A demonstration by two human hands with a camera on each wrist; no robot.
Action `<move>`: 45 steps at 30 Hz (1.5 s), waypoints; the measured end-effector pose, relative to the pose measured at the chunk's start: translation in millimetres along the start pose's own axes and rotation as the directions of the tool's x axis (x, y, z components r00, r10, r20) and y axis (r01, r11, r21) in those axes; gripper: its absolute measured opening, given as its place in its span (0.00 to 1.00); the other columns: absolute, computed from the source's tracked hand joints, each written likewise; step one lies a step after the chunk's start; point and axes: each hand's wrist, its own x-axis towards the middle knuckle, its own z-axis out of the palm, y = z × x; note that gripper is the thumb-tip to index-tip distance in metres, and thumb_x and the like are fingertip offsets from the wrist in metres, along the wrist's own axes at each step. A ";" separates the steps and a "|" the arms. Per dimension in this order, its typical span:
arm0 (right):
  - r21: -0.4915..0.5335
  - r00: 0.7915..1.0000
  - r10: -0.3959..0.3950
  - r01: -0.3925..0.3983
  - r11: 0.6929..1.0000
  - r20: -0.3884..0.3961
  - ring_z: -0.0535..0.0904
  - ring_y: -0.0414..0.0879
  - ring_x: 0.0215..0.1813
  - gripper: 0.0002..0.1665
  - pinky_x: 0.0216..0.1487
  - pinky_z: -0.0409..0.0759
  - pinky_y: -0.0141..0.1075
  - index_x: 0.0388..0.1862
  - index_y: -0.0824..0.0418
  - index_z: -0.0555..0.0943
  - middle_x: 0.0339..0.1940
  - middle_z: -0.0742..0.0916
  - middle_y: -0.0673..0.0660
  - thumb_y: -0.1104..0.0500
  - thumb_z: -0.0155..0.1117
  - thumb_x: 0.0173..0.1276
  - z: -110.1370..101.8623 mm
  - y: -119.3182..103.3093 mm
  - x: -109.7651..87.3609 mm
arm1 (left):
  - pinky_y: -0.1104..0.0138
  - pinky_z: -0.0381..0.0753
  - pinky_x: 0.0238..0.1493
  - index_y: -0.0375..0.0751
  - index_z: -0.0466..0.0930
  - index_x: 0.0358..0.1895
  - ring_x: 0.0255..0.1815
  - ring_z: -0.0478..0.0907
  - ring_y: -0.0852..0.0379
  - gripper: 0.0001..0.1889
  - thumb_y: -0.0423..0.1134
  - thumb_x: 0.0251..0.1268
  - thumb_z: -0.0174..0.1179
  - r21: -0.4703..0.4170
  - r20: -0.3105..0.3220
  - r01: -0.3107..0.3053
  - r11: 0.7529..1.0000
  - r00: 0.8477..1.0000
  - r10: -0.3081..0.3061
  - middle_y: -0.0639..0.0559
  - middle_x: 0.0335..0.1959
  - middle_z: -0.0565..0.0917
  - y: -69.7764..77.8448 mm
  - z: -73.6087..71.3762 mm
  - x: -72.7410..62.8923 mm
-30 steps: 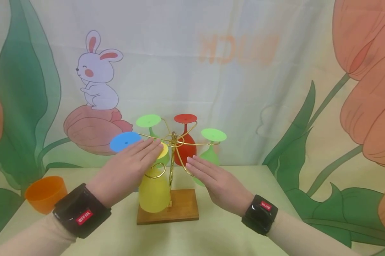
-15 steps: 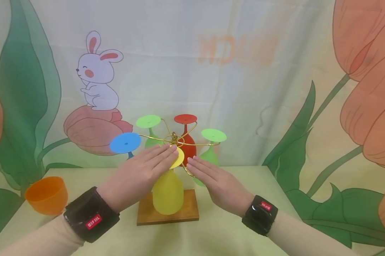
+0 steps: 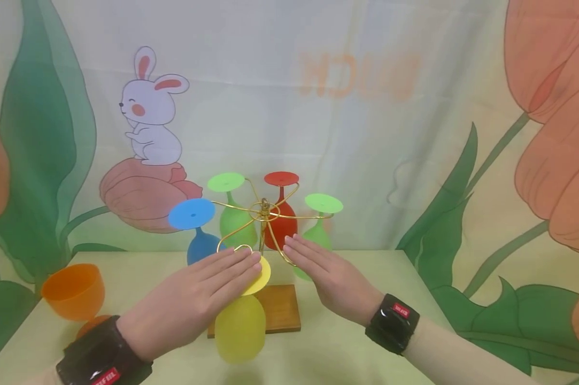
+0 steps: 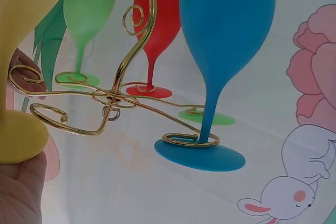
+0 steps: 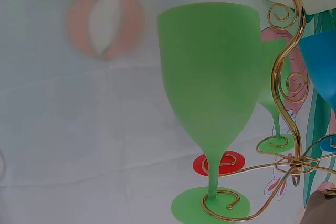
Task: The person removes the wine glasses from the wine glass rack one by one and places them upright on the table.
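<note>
In the head view my left hand (image 3: 193, 299) pinches the foot of an upside-down yellow goblet (image 3: 240, 331), fingers over the top. The goblet hangs in front of a gold wire rack (image 3: 264, 211), off its curled hook. The left wrist view shows the yellow goblet's foot (image 4: 21, 137) beside that hook (image 4: 65, 121), with part of the hand under it. My right hand (image 3: 330, 280) holds the end of the rack's front right arm, its thumb hidden. Upside down on other hooks hang a blue goblet (image 3: 191, 214), a red goblet (image 3: 282, 230) and two green ones (image 3: 324, 203).
An orange goblet (image 3: 75, 291) stands upright on the table (image 3: 337, 342) at the left, partly behind my left wristband. The rack's wooden base (image 3: 282, 310) rests mid-table. A printed curtain (image 3: 366, 133) hangs behind.
My left hand moved the yellow goblet right, then down and toward me, away from the rack's front hook, which now shows behind the fingers. The right hand stays in place.
</note>
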 end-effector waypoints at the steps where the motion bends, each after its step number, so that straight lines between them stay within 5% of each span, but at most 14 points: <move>1: -0.001 1.000 0.002 -0.002 1.000 -0.001 0.60 0.50 0.74 0.48 0.69 0.64 0.41 0.75 0.64 0.60 0.75 0.65 0.56 0.85 0.52 0.53 0.2 0.5 -0.5 | 0.57 0.61 0.69 0.33 0.64 0.70 0.69 0.65 0.47 0.26 0.39 0.82 0.24 -0.011 0.007 0.011 1.000 1.000 -0.011 0.43 0.69 0.69 1.9 -0.7 -2.5; 11: -0.033 0.999 0.032 -0.032 0.999 0.008 0.58 0.51 0.75 0.47 0.70 0.62 0.42 0.76 0.63 0.57 0.76 0.63 0.56 0.82 0.55 0.58 2.7 3.1 -6.4 | 0.67 0.49 0.73 0.36 0.63 0.72 0.70 0.65 0.50 0.27 0.43 0.82 0.22 -0.061 0.059 0.113 0.992 0.992 -0.109 0.47 0.70 0.68 10.6 -6.7 -30.5; 15: -0.037 0.999 0.041 -0.040 0.999 0.017 0.58 0.51 0.75 0.47 0.70 0.62 0.41 0.76 0.63 0.57 0.76 0.63 0.56 0.82 0.55 0.57 2.1 2.5 -6.7 | 0.72 0.46 0.73 0.43 0.58 0.75 0.72 0.62 0.54 0.25 0.41 0.81 0.25 -0.075 0.133 0.200 0.977 0.973 -0.189 0.53 0.73 0.64 10.6 -8.0 -45.0; 17: -0.038 0.999 0.041 -0.040 0.998 0.017 0.58 0.51 0.75 0.48 0.70 0.62 0.41 0.76 0.63 0.57 0.76 0.63 0.56 0.82 0.55 0.57 1.6 2.0 -6.4 | 0.75 0.43 0.72 0.49 0.55 0.76 0.72 0.60 0.56 0.25 0.36 0.79 0.38 -0.080 0.195 0.282 0.956 0.945 -0.263 0.57 0.74 0.61 11.0 -8.3 -52.2; 20: -0.045 0.999 0.037 -0.036 0.998 0.004 0.58 0.51 0.75 0.47 0.70 0.62 0.42 0.76 0.64 0.57 0.76 0.64 0.57 0.81 0.55 0.58 2.2 1.4 -6.6 | 0.71 0.53 0.71 0.56 0.52 0.77 0.72 0.60 0.58 0.37 0.27 0.69 0.54 -0.092 0.285 0.430 0.898 0.875 -0.390 0.61 0.74 0.61 9.7 -6.2 -61.9; 22: -0.057 0.999 0.032 -0.033 0.998 -0.013 0.58 0.52 0.75 0.45 0.70 0.63 0.43 0.75 0.65 0.58 0.75 0.64 0.58 0.81 0.55 0.58 3.9 0.8 -7.4 | 0.63 0.60 0.69 0.61 0.52 0.77 0.71 0.61 0.58 0.41 0.27 0.66 0.57 -0.131 0.356 0.556 0.821 0.799 -0.484 0.63 0.73 0.61 7.8 -2.5 -67.1; 24: -0.070 0.999 0.040 -0.041 0.997 -0.024 0.58 0.53 0.75 0.44 0.70 0.62 0.44 0.75 0.67 0.57 0.76 0.63 0.60 0.79 0.55 0.59 6.6 0.3 -9.7 | 0.56 0.66 0.65 0.60 0.54 0.76 0.71 0.63 0.58 0.38 0.28 0.68 0.57 -0.146 0.374 0.620 0.771 0.756 -0.537 0.63 0.72 0.63 4.3 4.3 -75.0; 29: -0.107 0.996 0.086 -0.089 0.990 -0.039 0.56 0.55 0.75 0.39 0.72 0.59 0.45 0.75 0.69 0.55 0.76 0.61 0.62 0.75 0.53 0.65 15.2 -0.3 -23.0 | 0.58 0.71 0.61 0.50 0.62 0.73 0.66 0.69 0.54 0.32 0.27 0.67 0.57 -0.159 0.281 0.632 0.758 0.765 -0.579 0.57 0.69 0.69 -4.6 28.6 -100.0; 30: -0.114 0.995 0.095 -0.099 0.989 -0.043 0.56 0.55 0.76 0.36 0.72 0.58 0.45 0.75 0.69 0.55 0.76 0.60 0.62 0.72 0.50 0.69 17.3 -0.1 -26.8 | 0.58 0.72 0.60 0.48 0.63 0.73 0.66 0.70 0.53 0.30 0.28 0.69 0.55 -0.172 0.282 0.650 0.740 0.753 -0.595 0.55 0.69 0.70 -6.0 33.3 -104.6; 32: -0.133 0.993 0.094 -0.103 0.986 -0.070 0.57 0.57 0.75 0.30 0.72 0.58 0.47 0.73 0.72 0.57 0.75 0.61 0.65 0.68 0.43 0.74 22.0 0.4 -34.7 | 0.55 0.73 0.59 0.46 0.64 0.72 0.65 0.71 0.51 0.26 0.32 0.73 0.52 -0.211 0.310 0.712 0.669 0.698 -0.645 0.54 0.68 0.71 -8.5 42.1 -112.9; 33: -0.134 0.992 0.099 -0.110 0.985 -0.084 0.57 0.58 0.75 0.29 0.72 0.58 0.47 0.73 0.72 0.57 0.75 0.61 0.66 0.65 0.40 0.76 24.6 0.6 -38.7 | 0.54 0.73 0.59 0.47 0.64 0.72 0.65 0.71 0.50 0.24 0.36 0.76 0.49 -0.230 0.339 0.755 0.614 0.654 -0.677 0.54 0.68 0.71 -9.3 46.2 -117.0; 38: -0.103 0.973 0.119 -0.142 0.985 -0.196 0.60 0.60 0.73 0.30 0.73 0.56 0.46 0.71 0.76 0.58 0.73 0.64 0.69 0.59 0.38 0.76 40.3 -1.4 -56.7 | 0.48 0.71 0.61 0.40 0.68 0.69 0.65 0.70 0.43 0.24 0.48 0.80 0.38 -0.366 0.398 0.858 0.359 0.493 -0.773 0.45 0.66 0.73 -11.7 69.8 -140.6; 40: -0.077 0.961 0.130 -0.153 0.985 -0.243 0.60 0.61 0.72 0.32 0.73 0.55 0.46 0.70 0.76 0.59 0.72 0.65 0.71 0.58 0.42 0.74 46.9 -4.0 -62.8 | 0.47 0.69 0.62 0.36 0.67 0.69 0.65 0.70 0.42 0.26 0.50 0.80 0.37 -0.417 0.446 0.879 0.232 0.420 -0.790 0.41 0.66 0.72 -10.8 78.9 -149.1; 45: -0.064 0.959 0.133 -0.153 0.986 -0.251 0.60 0.61 0.72 0.34 0.74 0.53 0.47 0.70 0.74 0.60 0.71 0.65 0.70 0.52 0.44 0.74 57.9 -13.4 -71.8 | 0.46 0.71 0.60 0.29 0.63 0.70 0.63 0.70 0.41 0.30 0.52 0.79 0.40 -0.456 0.633 0.873 -0.175 0.180 -0.753 0.35 0.67 0.69 -3.3 100.1 -159.3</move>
